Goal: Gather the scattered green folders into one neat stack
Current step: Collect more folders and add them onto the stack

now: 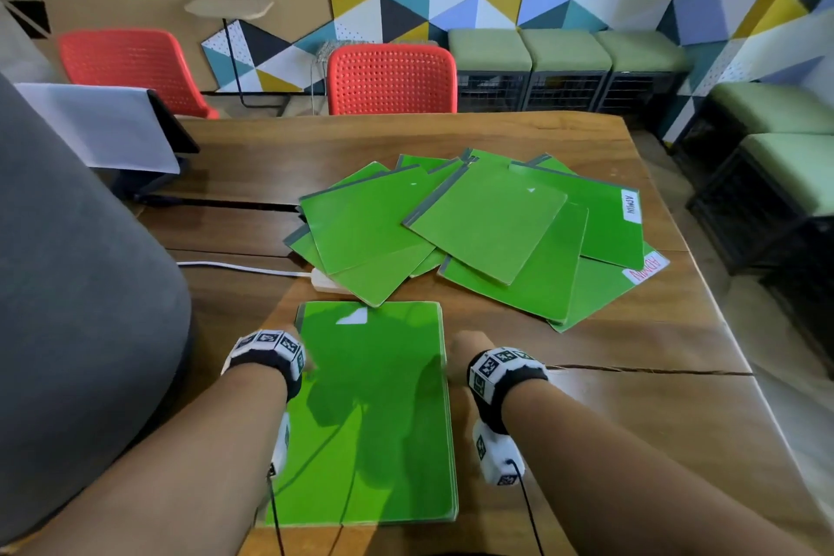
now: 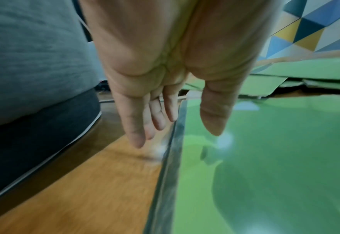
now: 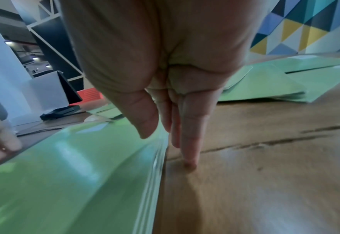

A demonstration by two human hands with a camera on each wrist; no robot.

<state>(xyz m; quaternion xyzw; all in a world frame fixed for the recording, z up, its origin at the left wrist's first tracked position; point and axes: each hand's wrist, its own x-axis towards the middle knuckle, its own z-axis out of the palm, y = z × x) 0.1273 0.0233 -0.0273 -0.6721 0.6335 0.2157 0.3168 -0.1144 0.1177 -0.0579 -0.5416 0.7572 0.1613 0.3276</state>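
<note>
A squared-up stack of green folders [image 1: 370, 411] lies on the wooden table [image 1: 609, 397] right in front of me. My left hand [image 1: 301, 359] stands at the stack's left edge with straight fingers [image 2: 137, 134] pointing down beside it and the thumb [image 2: 213, 120] over the top cover [image 2: 265, 166]. At the stack's right edge [image 3: 157, 166] my right hand [image 1: 456, 345] has straight fingertips [image 3: 189, 163] on the table and its thumb [image 3: 145, 125] above the cover. Neither hand grips anything. Farther back, several loose green folders [image 1: 478, 226] overlap at odd angles, two labelled ADMIN.
A white power strip [image 1: 326, 280] with its cable lies between stack and pile. A stand holding white paper [image 1: 104, 126] sits far left, a large grey padded shape [image 1: 67, 284] near left. Red chairs [image 1: 390, 79] stand behind the table. A crack [image 1: 654, 370] runs across the right side.
</note>
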